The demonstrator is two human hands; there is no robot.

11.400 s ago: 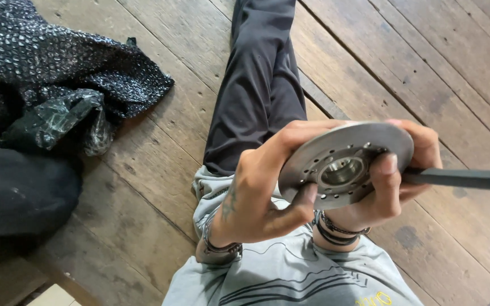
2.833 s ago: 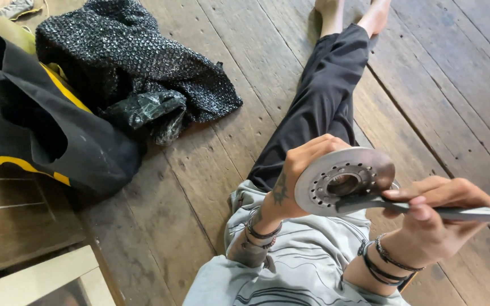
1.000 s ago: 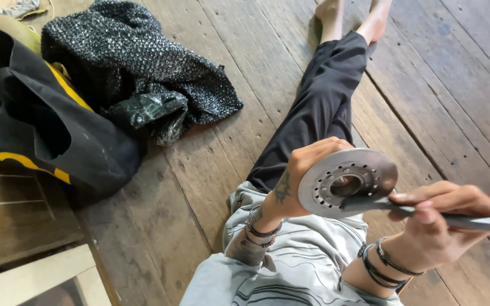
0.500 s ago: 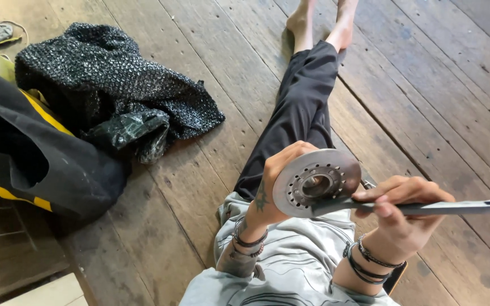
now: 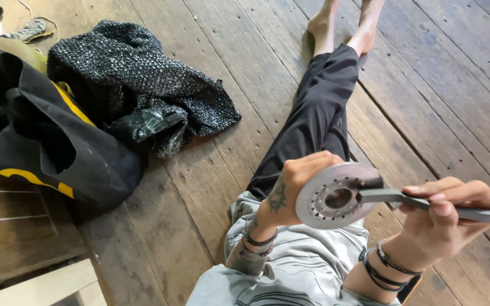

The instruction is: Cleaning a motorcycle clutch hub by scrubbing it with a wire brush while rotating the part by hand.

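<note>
Between hands | metal disc (image 5: 336, 195) in left hand (image 5: 293, 184) | right hand (image 5: 446, 218) holds flat bar (image 5: 426, 205), probably touching

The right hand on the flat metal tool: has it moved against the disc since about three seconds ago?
No: right hand grips the tool beside the disc as before.

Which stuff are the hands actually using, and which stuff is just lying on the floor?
Being used:
- round metal disc, gripped by the left hand
- flat metal bar, held in the right hand, its tip at the disc's middle

Just lying about:
- black and yellow bag
- dark knitted cloth
- crumpled black plastic bag
- all on the wooden floor
</note>
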